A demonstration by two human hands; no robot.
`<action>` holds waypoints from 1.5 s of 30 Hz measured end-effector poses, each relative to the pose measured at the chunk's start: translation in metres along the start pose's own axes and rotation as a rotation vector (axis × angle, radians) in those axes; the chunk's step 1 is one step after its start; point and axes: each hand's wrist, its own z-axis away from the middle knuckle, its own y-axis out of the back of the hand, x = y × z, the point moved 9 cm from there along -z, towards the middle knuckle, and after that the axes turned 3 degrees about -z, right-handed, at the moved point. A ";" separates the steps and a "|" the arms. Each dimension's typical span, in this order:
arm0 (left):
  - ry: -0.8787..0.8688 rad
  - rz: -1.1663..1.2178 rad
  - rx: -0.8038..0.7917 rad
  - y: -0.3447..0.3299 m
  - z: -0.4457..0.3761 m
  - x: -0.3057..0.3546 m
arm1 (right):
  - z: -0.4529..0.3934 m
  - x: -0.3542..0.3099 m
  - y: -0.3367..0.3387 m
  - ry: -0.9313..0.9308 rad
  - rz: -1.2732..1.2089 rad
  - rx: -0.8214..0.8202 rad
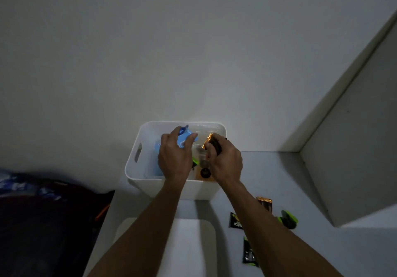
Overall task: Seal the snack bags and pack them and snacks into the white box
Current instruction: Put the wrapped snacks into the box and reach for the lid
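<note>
Left hand (pixel 175 155) round blue packet (pixel 183 139), above white box (pixel 137 139).

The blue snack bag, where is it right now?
In the head view, the blue snack bag is in the left hand, held over the left side of the white box, beside the right hand with its orange packet.

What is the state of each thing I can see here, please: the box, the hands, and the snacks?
white box: open on top, partly filled with snacks
left hand: over the box, closed on a blue packet
right hand: over the box, closed on an orange and brown packet
white lid: off, flat on the table in front of the box
four small packets: loose on the table, not yet packed
</note>
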 end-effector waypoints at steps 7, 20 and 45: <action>0.060 -0.204 -0.280 -0.049 -0.001 -0.043 | -0.007 0.029 -0.034 0.021 0.073 -0.045; 0.018 -0.139 -0.236 -0.029 0.011 -0.016 | 0.006 0.041 0.026 -0.069 -0.071 0.100; 0.120 -0.601 -0.436 -0.187 0.328 -0.079 | 0.102 0.299 0.074 -0.008 0.560 -0.488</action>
